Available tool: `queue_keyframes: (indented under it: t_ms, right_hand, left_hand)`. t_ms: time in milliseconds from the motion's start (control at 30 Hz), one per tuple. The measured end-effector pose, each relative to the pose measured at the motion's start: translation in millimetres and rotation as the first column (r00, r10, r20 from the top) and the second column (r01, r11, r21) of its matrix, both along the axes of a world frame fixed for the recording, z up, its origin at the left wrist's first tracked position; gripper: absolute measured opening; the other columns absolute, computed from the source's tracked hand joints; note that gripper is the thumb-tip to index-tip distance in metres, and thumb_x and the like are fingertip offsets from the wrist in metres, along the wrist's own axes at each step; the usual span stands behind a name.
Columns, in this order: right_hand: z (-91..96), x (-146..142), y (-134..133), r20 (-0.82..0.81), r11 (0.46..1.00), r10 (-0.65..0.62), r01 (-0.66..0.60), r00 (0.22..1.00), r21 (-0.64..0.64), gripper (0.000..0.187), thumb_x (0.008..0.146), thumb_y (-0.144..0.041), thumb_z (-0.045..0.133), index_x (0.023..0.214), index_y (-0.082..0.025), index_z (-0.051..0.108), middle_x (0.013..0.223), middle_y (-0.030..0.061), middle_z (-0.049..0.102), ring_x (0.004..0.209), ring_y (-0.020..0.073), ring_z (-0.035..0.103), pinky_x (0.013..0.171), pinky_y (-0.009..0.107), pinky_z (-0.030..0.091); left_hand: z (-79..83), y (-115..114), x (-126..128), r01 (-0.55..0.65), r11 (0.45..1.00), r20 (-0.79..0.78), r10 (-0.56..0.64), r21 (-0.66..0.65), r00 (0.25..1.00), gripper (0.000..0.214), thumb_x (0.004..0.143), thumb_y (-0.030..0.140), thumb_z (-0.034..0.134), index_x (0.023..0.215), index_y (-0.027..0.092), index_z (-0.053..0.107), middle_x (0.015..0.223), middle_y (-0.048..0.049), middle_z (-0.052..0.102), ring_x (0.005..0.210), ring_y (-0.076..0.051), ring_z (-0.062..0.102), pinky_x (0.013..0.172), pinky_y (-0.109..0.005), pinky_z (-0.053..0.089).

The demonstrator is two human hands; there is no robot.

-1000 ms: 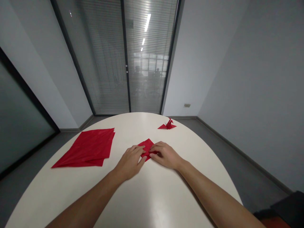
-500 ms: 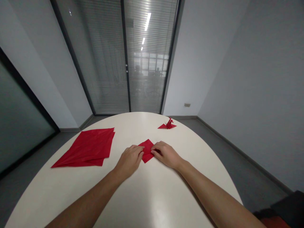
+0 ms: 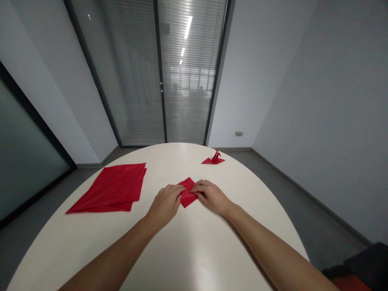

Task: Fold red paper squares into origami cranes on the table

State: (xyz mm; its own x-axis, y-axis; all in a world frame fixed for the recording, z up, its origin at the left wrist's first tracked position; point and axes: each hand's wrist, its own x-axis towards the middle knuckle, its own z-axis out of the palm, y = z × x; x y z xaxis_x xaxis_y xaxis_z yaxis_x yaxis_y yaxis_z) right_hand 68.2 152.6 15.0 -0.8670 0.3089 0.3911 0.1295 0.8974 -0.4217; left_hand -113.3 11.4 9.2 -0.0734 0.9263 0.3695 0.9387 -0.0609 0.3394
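Observation:
A small folded piece of red paper [image 3: 188,199] lies on the white table between my hands, one corner pointing away from me and one toward me. My left hand [image 3: 166,202] grips its left side, fingertips on top and the thumb at the near edge. From the right, my right hand [image 3: 211,196] pinches the paper close to its middle. The fingers of both hands hide the paper's left and right corners. Beyond my right hand stands a red paper crane [image 3: 215,158] with its wings spread.
Several large red paper sheets [image 3: 112,188] lie in a loose stack at the left of the round white table [image 3: 182,246]. Past the far edge is a glass partition with blinds [image 3: 133,81]. A dark object with a red part [image 3: 363,266] shows at the lower right.
The fingertips of both hands have come closer together over the paper's middle. My right fingers have slid slightly left. The crane and the stack have stayed put.

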Motion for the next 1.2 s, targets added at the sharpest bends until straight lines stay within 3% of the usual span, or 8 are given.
queue_keyframes:
  t_ms: [167, 300, 500, 700, 800, 933, 1200]
  right_hand:
    - [5.2, 0.3, -4.4, 0.037, 1.0, 0.022, -0.023, 0.999, 0.011, 0.029, 0.092, -0.012, 0.058, 0.111, -0.026, 0.076, 0.11, 0.0052, 0.074, 0.101, 0.0213, 0.065, 0.094, 0.036, 0.051]
    - [13.3, 0.9, -8.5, 0.052, 0.998, 0.068, -0.069, 0.996, 0.013, 0.027, 0.091, -0.014, 0.06, 0.109, -0.026, 0.077, 0.106, 0.0047, 0.076, 0.102, 0.0216, 0.065, 0.093, 0.035, 0.051]
    - [18.0, 2.1, -11.4, 0.083, 0.99, 0.139, -0.139, 0.987, -0.009, 0.024, 0.09, -0.017, 0.061, 0.104, -0.025, 0.078, 0.103, 0.0045, 0.077, 0.099, 0.0207, 0.069, 0.091, 0.033, 0.053]
    - [17.1, 2.8, -11.5, 0.078, 0.968, 0.245, -0.24, 0.966, -0.071, 0.025, 0.09, -0.012, 0.058, 0.101, -0.025, 0.077, 0.102, 0.0021, 0.078, 0.098, 0.0193, 0.07, 0.095, 0.033, 0.051]
    - [14.2, 1.7, -11.3, 0.056, 0.976, 0.211, -0.206, 0.976, -0.073, 0.023, 0.092, -0.013, 0.058, 0.102, -0.024, 0.075, 0.1, 0.0021, 0.077, 0.094, 0.0183, 0.069, 0.093, 0.033, 0.051]
    - [10.5, 0.5, -11.1, 0.015, 0.992, 0.123, -0.122, 0.992, -0.043, 0.021, 0.092, -0.017, 0.062, 0.11, -0.023, 0.071, 0.107, 0.0051, 0.074, 0.104, 0.0215, 0.065, 0.096, 0.037, 0.05]
    - [7.6, 1.6, -10.9, 0.034, 0.998, 0.059, -0.059, 0.998, 0.013, 0.037, 0.083, -0.031, 0.075, 0.118, -0.02, 0.067, 0.118, 0.0111, 0.068, 0.112, 0.0266, 0.06, 0.101, 0.043, 0.047]
  left_hand:
    - [-2.4, 1.7, -0.3, 0.008, 0.999, -0.041, -0.007, 0.039, 0.999, 0.04, 0.089, 0.004, 0.049, 0.115, 0.023, 0.072, 0.139, -0.0066, 0.062, 0.124, -0.025, 0.057, 0.103, -0.046, 0.05]
    - [0.5, 1.1, 3.0, 0.063, 0.998, -0.105, -0.063, -0.005, 0.993, 0.046, 0.083, -0.001, 0.047, 0.111, 0.023, 0.075, 0.121, -0.0061, 0.073, 0.114, -0.025, 0.063, 0.099, -0.048, 0.051]
    - [9.5, -5.4, 8.5, 0.001, 0.999, -0.14, 0.006, 0.049, 0.99, 0.032, 0.086, 0.013, 0.052, 0.108, 0.02, 0.075, 0.126, -0.0097, 0.069, 0.121, -0.032, 0.055, 0.095, -0.05, 0.051]
    - [7.6, -3.8, 7.6, -0.015, 1.0, -0.106, 0.015, 0.001, 0.994, 0.028, 0.094, 0.021, 0.051, 0.113, 0.02, 0.072, 0.12, -0.0104, 0.068, 0.112, -0.028, 0.06, 0.094, -0.048, 0.051]
    - [3.6, -1.9, 5.5, 0.007, 1.0, -0.051, -0.007, -0.004, 0.999, 0.029, 0.094, 0.023, 0.055, 0.118, 0.019, 0.07, 0.125, -0.0103, 0.067, 0.116, -0.028, 0.06, 0.099, -0.047, 0.049]
    - [1.2, -2.1, 3.7, 0.044, 0.999, -0.006, -0.044, -0.002, 0.999, 0.031, 0.09, 0.024, 0.059, 0.12, 0.02, 0.069, 0.128, -0.0095, 0.067, 0.119, -0.027, 0.06, 0.104, -0.047, 0.047]
    - [1.0, -3.9, 4.3, 0.044, 0.999, 0.024, -0.044, -0.002, 0.999, 0.033, 0.084, 0.027, 0.066, 0.116, 0.019, 0.069, 0.132, -0.0109, 0.065, 0.122, -0.029, 0.06, 0.107, -0.048, 0.045]
